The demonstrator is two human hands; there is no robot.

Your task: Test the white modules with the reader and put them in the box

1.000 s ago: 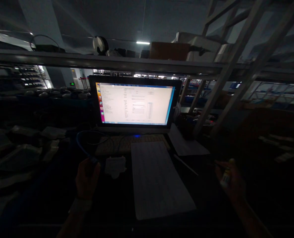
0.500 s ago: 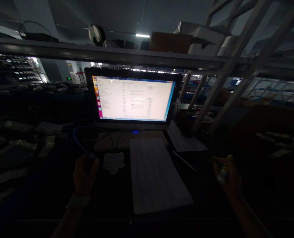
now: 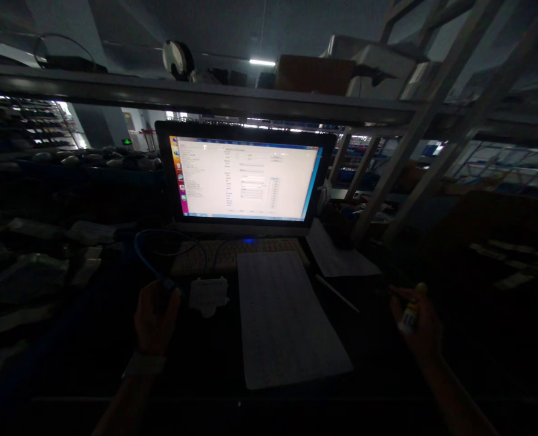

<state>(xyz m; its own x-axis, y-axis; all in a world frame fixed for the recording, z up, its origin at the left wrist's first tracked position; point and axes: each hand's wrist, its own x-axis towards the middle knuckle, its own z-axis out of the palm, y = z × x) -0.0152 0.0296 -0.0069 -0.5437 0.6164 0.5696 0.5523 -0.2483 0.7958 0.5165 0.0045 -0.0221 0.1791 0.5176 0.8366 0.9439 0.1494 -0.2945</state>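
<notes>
The scene is very dark. My left hand (image 3: 154, 316) is closed round the plug end of a blue cable (image 3: 147, 259), which loops up toward the keyboard (image 3: 214, 255). Just right of that hand lies a small white device (image 3: 208, 295). My right hand (image 3: 416, 324) is closed on a small pale tube with a yellow cap (image 3: 409, 313), held above the dark bench at the right. Between the hands lies a printed paper sheet (image 3: 282, 321). A lit monitor (image 3: 245, 177) stands behind it.
A second sheet (image 3: 339, 257) and a thin pen-like stick (image 3: 336, 293) lie right of the keyboard. Pale flat parts (image 3: 32, 266) crowd the bench at left. A metal shelf (image 3: 205, 97) with boxes runs overhead, with slanted frame bars (image 3: 405, 157) at right.
The view has shifted slightly, so everything sits a little lower-left to higher in frame. Both hands keep their holds and have barely moved.
</notes>
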